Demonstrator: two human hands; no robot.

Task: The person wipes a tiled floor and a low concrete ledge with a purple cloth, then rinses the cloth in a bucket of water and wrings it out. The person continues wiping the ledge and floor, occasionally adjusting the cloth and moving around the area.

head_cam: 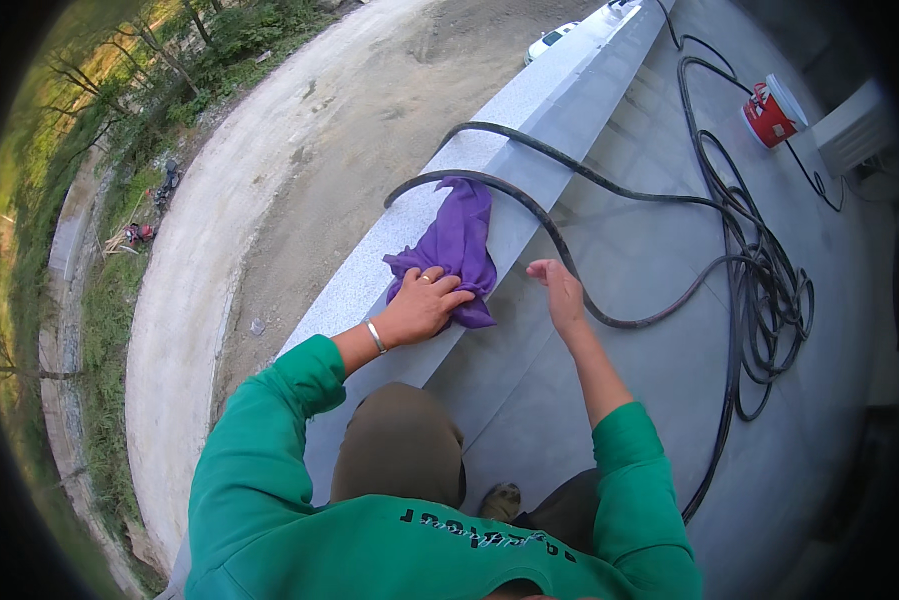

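A crumpled purple cloth [457, 232] lies on the speckled stone ledge [344, 289] and hangs over its smooth inner band. My left hand [423, 304], with a ring and a metal bangle, rests on the cloth's near end; its fingers are spread and slightly bent, pressing on the fabric. My right hand [560, 292] is raised to the right of the cloth, above the floor, with nothing in it. A black cable or hose [532, 206] loops over the ledge, touching the far end of the cloth.
Coils of the same black line lie on the grey floor [644, 375] to the right. Beyond them stands a red and white bucket [773, 112]. Left of the ledge is a drop to a dirt road [194, 247], with a white vehicle [551, 41] parked below. My knee is close to the ledge.
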